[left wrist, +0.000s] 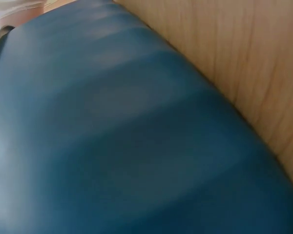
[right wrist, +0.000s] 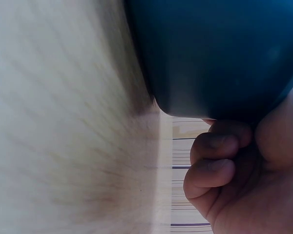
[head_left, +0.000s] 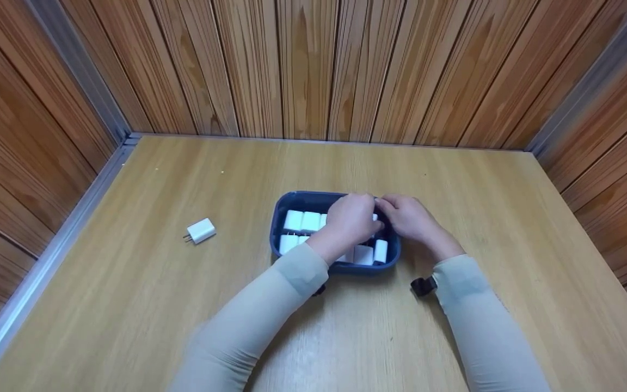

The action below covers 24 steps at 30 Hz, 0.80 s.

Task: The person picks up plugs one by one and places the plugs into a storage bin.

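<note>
**Both hands meet over the blue tray of chargers**

Both hands are over the dark blue tray (head_left: 278,218), which sits at the middle of the wooden table (head_left: 128,305) with white charger plugs (head_left: 294,220) packed inside in rows. The left hand (head_left: 349,220) hangs over the middle of the tray, fingers bent down among the plugs; the head view does not settle whether it grips one. The right hand (head_left: 409,218) comes in at the tray's far right corner, fingertips meeting the left hand's. From the right wrist its fingers (right wrist: 216,146) are curled up against the tray's outer wall (right wrist: 210,53), though what they pinch stays hidden. The left wrist view is filled with blurred blue tray wall (left wrist: 136,146). Well apart to the left, a lone white charger (head_left: 201,230) lies on the table, prongs pointing left.
</note>
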Tool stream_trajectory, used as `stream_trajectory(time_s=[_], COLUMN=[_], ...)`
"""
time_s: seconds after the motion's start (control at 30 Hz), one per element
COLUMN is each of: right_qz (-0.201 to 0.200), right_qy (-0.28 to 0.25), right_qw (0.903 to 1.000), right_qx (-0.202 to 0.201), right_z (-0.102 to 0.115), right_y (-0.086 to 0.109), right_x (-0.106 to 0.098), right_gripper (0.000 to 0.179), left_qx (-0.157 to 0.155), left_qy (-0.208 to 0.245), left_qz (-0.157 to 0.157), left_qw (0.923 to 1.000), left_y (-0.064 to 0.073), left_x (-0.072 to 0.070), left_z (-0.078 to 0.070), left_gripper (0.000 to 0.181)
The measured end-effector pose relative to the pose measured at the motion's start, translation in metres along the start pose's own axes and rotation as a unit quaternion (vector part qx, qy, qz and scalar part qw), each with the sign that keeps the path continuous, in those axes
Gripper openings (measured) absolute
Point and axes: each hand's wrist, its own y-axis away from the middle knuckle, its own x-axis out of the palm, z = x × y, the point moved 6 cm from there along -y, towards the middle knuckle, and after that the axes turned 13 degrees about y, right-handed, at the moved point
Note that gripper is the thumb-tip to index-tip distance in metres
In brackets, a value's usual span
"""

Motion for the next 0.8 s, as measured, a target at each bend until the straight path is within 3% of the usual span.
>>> stream_trajectory(time_s=[0.27, 0.8], right_qz=[-0.023, -0.023], right_qy=[0.012, 0.01], right_qw=[0.9995, 0.9995], right_qx=[-0.017, -0.016], right_z=[0.0005, 0.0002], right_y=[-0.0018, -0.0021], right_x=[-0.0005, 0.0001], right_gripper=[0.041, 0.039], left_qx=[0.007, 0.003], left_qy=[-0.059, -0.074], left_qz=[-0.006, -0.005], left_qw=[0.9982, 0.9972], left_y=[-0.0003, -0.0019], left_x=[0.0074, 0.0105], left_z=[-0.0024, -0.0007], left_gripper=[0.031, 0.037])
